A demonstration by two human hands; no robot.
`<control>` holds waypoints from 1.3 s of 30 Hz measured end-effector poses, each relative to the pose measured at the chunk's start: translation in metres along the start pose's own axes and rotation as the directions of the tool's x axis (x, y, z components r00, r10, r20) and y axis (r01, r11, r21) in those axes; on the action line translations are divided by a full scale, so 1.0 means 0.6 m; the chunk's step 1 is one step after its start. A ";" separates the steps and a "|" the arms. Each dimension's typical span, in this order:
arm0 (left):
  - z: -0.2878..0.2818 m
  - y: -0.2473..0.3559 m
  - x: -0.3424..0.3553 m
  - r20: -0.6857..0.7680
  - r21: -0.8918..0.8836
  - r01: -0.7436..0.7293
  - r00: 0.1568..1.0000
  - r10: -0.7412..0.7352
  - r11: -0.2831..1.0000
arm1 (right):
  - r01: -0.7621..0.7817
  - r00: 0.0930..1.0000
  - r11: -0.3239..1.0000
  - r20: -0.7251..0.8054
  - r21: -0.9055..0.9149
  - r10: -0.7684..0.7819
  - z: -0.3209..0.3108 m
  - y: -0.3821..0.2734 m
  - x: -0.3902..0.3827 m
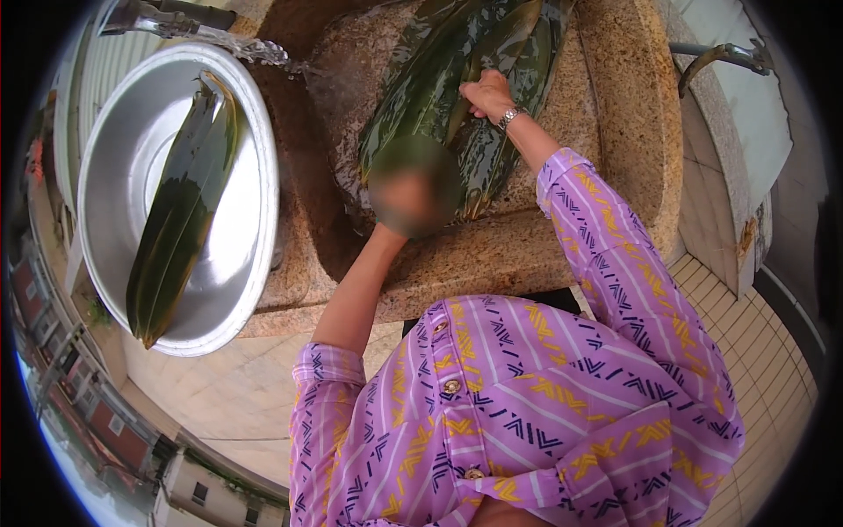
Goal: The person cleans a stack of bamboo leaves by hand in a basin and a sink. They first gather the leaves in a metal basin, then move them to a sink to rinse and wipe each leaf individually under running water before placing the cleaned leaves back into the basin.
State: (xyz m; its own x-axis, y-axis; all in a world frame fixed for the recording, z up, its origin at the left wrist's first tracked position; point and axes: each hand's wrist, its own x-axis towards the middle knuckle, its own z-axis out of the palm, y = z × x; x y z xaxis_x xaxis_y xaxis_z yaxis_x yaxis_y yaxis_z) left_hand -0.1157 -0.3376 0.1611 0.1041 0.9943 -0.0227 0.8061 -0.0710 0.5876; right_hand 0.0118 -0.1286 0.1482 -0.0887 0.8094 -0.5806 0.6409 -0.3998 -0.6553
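Observation:
Long, wet green leaves (421, 88) lie in a loose pile in the granite sink (634, 132). My right hand (488, 93), with a metal watch on its wrist, is over the middle of the pile. Its fingers are curled closed on a leaf. Near the sink's front edge, my left hand (413, 190) is at the lower end of the leaves. A blurred patch covers it, so its fingers cannot be made out. To the left, more long leaves (184, 211) lie across a silver metal basin (239, 294), their lower tips over its rim.
At the upper left, a tap (145, 19) runs, its water (250, 48) streaming toward the sink. Another tap (724, 58) stands beyond the sink's right side. The basin rests beside the sink's left wall. Tiled floor (742, 351) shows at the right.

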 end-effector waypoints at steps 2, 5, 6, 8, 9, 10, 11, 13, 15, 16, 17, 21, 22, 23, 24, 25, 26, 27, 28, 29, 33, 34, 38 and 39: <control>-0.018 0.023 0.008 -0.049 -0.005 -0.013 0.999 0.012 1.000 | 0.029 0.999 0.982 0.007 0.185 -0.031 -0.026 -0.032 -0.034; 0.000 0.024 0.000 -0.154 -0.185 -0.010 0.988 -0.018 0.983 | 0.365 0.926 0.865 -0.038 0.345 -0.376 -0.039 0.011 0.006; 0.009 0.010 -0.015 -0.200 -0.356 0.016 0.975 -0.093 0.934 | 0.110 0.975 0.851 0.111 0.514 -0.193 -0.055 -0.046 -0.030; -0.034 0.040 0.023 -0.097 -0.470 0.107 0.980 -0.171 0.876 | 0.055 0.930 0.566 0.164 0.823 -0.329 -0.086 -0.046 -0.031; -0.051 0.051 0.038 0.010 -0.557 0.211 0.969 -0.248 0.803 | -0.005 0.909 0.414 0.177 0.910 -0.378 -0.095 -0.034 -0.016; -0.033 0.024 0.026 0.045 -0.712 0.295 0.925 -0.378 0.638 | -0.011 0.902 0.414 0.188 0.910 -0.390 -0.085 -0.040 -0.020; -0.014 -0.003 0.014 0.077 -0.839 0.327 0.862 -0.500 0.435 | -0.113 0.883 0.359 0.259 0.926 -0.391 -0.074 -0.047 -0.023; -0.027 -0.010 0.025 0.338 -0.941 0.310 0.856 -0.391 -0.134 | -0.182 0.916 0.382 0.297 0.906 -0.269 -0.067 -0.025 -0.007; -0.017 -0.055 -0.003 0.213 -0.859 0.376 0.880 -0.425 0.348 | -0.180 0.939 0.582 0.315 0.793 -0.140 -0.034 -0.015 -0.007; -0.018 -0.058 0.000 0.159 -0.736 0.381 0.900 -0.405 0.559 | -0.224 0.940 0.542 0.326 0.810 -0.098 -0.025 -0.003 -0.005; -0.019 -0.059 0.000 0.106 -0.567 0.373 0.917 -0.384 0.735 | -0.222 0.941 0.543 0.325 0.810 -0.100 -0.019 0.003 0.003; -0.059 -0.029 0.020 -0.262 -0.567 0.230 0.860 -0.439 0.791 | -0.135 0.989 0.632 0.145 0.763 0.036 -0.012 -0.043 -0.024; -0.071 -0.009 0.028 -0.395 -0.509 0.235 0.791 -0.467 0.828 | 0.019 0.977 0.599 0.112 0.801 -0.181 -0.021 -0.062 -0.034; -0.075 0.000 0.035 -0.522 -0.448 0.249 0.707 -0.477 0.859 | 0.163 0.919 0.533 0.068 0.830 -0.388 -0.028 -0.075 -0.036; -0.061 -0.021 0.026 -0.462 -0.618 0.239 0.660 -0.592 0.749 | 0.161 0.917 0.530 0.072 0.832 -0.392 -0.029 -0.092 -0.040; -0.043 -0.054 0.015 -0.469 -0.615 0.242 0.653 -0.594 0.751 | 0.230 0.883 0.583 0.085 0.780 -0.462 -0.028 -0.109 -0.037; -0.031 -0.094 -0.002 -0.424 -0.579 0.283 0.697 -0.579 0.765 | 0.301 0.837 0.620 0.111 0.724 -0.536 -0.019 -0.129 -0.035; -0.027 -0.085 0.010 -0.456 -0.530 0.239 0.728 -0.512 0.813 | 0.309 0.839 0.623 0.102 0.719 -0.534 -0.020 -0.119 -0.017; -0.025 -0.078 0.017 -0.490 -0.475 0.198 0.750 -0.445 0.857 | 0.304 0.935 0.832 0.023 0.464 -0.354 -0.013 -0.098 0.000; -0.024 -0.077 0.024 -0.490 -0.480 0.193 0.750 -0.444 0.856 | 0.208 0.975 0.962 -0.117 0.178 -0.189 -0.008 -0.074 0.014; -0.034 -0.075 0.021 -0.232 -0.115 0.472 0.843 -0.485 0.874 | 0.055 0.988 0.985 -0.154 0.162 -0.030 -0.015 -0.030 0.000; -0.043 -0.066 0.031 -0.183 -0.152 0.497 0.835 -0.518 0.854 | 0.041 0.988 0.975 -0.156 0.218 -0.007 -0.026 -0.016 0.010; -0.011 -0.116 0.010 -0.369 -0.182 0.483 0.774 -0.515 0.857 | 0.127 0.877 0.990 -0.459 -0.066 -0.143 -0.043 0.002 0.024; -0.003 -0.131 0.005 -0.372 -0.182 0.493 0.766 -0.524 0.851 | 0.156 0.782 0.965 -0.571 -0.211 -0.252 -0.046 -0.016 0.001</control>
State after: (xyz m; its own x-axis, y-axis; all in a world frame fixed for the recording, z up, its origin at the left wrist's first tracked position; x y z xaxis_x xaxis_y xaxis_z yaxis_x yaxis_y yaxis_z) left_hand -0.1797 -0.3289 0.1165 -0.5591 0.8288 -0.0244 0.6308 0.4442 0.6362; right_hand 0.0268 -0.1123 0.1676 0.2047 0.9787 -0.0129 0.7657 -0.1684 -0.6208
